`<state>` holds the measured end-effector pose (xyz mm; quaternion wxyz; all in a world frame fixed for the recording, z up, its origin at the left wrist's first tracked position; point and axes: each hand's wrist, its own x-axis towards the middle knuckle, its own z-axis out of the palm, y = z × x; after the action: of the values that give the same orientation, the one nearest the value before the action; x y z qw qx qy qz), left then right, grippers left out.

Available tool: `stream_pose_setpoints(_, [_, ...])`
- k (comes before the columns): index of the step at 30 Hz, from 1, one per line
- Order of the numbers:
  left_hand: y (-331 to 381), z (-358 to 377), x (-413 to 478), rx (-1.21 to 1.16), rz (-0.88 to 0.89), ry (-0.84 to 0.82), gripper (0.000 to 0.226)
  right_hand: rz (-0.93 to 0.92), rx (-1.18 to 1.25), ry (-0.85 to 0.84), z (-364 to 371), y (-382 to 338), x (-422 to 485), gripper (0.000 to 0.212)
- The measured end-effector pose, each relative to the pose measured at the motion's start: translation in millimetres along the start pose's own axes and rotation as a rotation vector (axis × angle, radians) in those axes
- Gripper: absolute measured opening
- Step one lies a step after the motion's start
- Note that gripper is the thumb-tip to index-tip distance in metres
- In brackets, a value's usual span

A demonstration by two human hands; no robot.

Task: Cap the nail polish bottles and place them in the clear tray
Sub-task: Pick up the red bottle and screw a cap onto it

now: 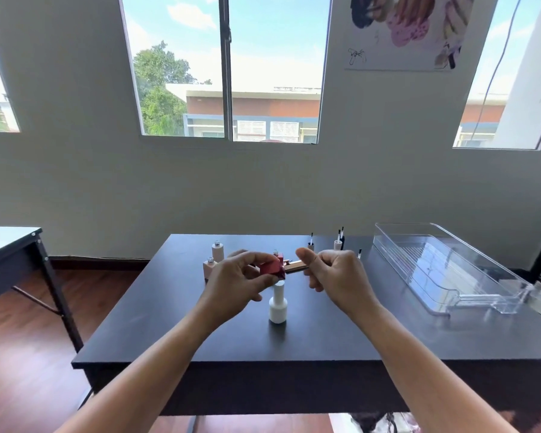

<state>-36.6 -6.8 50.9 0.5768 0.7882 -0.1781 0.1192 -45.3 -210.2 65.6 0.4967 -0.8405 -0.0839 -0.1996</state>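
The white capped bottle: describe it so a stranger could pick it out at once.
On the dark rectangular table, look near the middle, just below the person's two raised hands. There stands the white capped bottle, upright and alone. Unlike the pale pink uncapped bottles behind the left hand, it is plain white and already capped.

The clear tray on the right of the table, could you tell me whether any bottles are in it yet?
Empty. The clear tray shows only its ribbed floor, and the red bottle is in the left hand.
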Motion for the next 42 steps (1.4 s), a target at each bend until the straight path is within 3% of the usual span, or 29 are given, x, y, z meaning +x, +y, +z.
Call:
stream_pose_setpoints(5, [1, 1, 1, 0.011, -0.002, 0.001, 0.028, 0.091, -0.102, -0.085, -3, -1, 1, 0.085])
stream_pose_setpoints(7, [0, 1, 2, 0.016, -0.006, 0.003, 0.027, 0.109, -0.058, -0.148, -6, -1, 1, 0.084])
stream_pose_setpoints(13, [-1, 1, 5, 0.012, -0.002, 0.003, 0.028, -0.008, 0.071, -0.201, -8, 6, 2, 0.021])
stream_pose_setpoints(15, [0, 2, 5, 0.016, 0.007, -0.006, 0.029, -0.022, 0.065, -0.178, -9, 6, 1, 0.009])
stream_pose_setpoints(25, [2, 6, 5, 0.074, 0.048, -0.004, 0.031, 0.115, -0.074, -0.131, -13, 1, 0, 0.081])
stream_pose_setpoints(27, [2, 5, 6, 0.078, 0.048, 0.002, 0.031, 0.120, -0.125, -0.144, -17, 1, 1, 0.080])
stream_pose_setpoints(31, [3, 3, 6, 0.065, 0.053, 0.006, 0.031, -0.014, -0.093, -0.191, -19, 6, 1, 0.043])
stream_pose_setpoints(35, [3, 4, 6, 0.081, 0.053, 0.012, 0.030, -0.084, -0.103, -0.129, -14, 10, 0, 0.015])
stream_pose_setpoints(42, [4, 3, 5, 0.089, 0.068, -0.003, 0.030, -0.036, -0.124, -0.087, -12, 6, -3, 0.054])
